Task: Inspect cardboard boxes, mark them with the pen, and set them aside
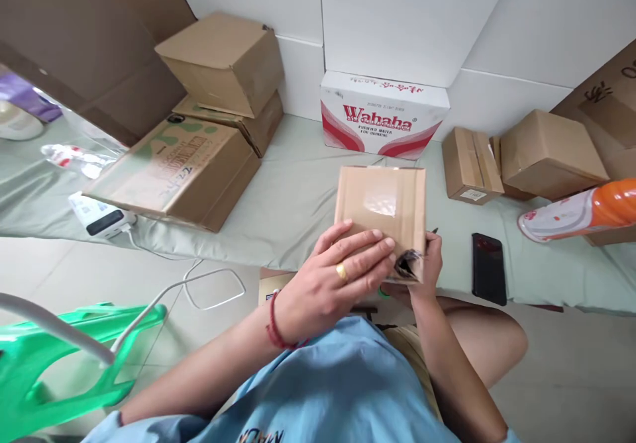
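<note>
Cardboard box [382, 195] at the near edge of the surface [293, 185] looks stiff and probably light, its ragged corner [408, 265] likely weak, so best held by intact sides; left grip [342, 274] lies flat across it, right grip [430, 267] unclear, partly hidden.

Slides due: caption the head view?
Left hand on a small cardboard box, right hand at its side, Wahaha carton behind.
</note>
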A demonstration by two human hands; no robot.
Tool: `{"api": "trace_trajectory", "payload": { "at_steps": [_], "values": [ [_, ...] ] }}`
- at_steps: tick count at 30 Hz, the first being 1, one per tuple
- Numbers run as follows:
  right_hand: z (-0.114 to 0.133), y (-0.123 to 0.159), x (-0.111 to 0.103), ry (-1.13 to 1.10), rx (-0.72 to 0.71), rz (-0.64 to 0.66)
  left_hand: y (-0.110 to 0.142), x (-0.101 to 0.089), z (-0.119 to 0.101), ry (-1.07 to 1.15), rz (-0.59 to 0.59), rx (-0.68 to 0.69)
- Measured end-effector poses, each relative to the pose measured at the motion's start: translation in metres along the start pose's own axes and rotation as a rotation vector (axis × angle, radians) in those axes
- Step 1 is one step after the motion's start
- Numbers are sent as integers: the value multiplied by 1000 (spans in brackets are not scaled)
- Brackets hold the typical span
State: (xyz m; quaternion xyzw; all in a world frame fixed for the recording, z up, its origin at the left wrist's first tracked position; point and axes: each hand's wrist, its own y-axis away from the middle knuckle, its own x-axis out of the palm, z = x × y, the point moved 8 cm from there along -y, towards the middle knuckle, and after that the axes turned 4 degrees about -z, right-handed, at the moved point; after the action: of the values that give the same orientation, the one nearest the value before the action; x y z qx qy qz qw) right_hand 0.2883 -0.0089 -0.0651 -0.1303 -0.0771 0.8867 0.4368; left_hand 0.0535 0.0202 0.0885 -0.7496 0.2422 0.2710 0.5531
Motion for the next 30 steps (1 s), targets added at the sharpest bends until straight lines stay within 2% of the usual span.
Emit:
{"api": "trace_trajectory", "payload": {
  "at_steps": [3,6,9,11,14,17,20,26,30],
  "values": [
    [-6,-11,-10,-86,98,-119,4,20,17,-27,-14,-39],
    [2,-14,-39,-174,206,-135,5,32,17,-15,-53,-52],
    [25,-10,-69,-333,331,-77,-1,41,9,12,-74,-41],
    [49,-6,-82,-412,348,-38,-6,45,8,8,-116,-54],
    [86,2,-93,-368,246,-20,-11,48,11,-11,-172,-62],
    [110,10,-87,-265,137,2,-14,47,11,-39,-194,-41],
    [123,14,-75,-187,50,48,-14,44,6,-88,-187,-21],
    [146,17,-60,91,-234,58,-13,41,-7,-152,-191,6],
    [151,17,-49,208,-327,91,-13,41,-9,-173,-194,4]
  ]
}}
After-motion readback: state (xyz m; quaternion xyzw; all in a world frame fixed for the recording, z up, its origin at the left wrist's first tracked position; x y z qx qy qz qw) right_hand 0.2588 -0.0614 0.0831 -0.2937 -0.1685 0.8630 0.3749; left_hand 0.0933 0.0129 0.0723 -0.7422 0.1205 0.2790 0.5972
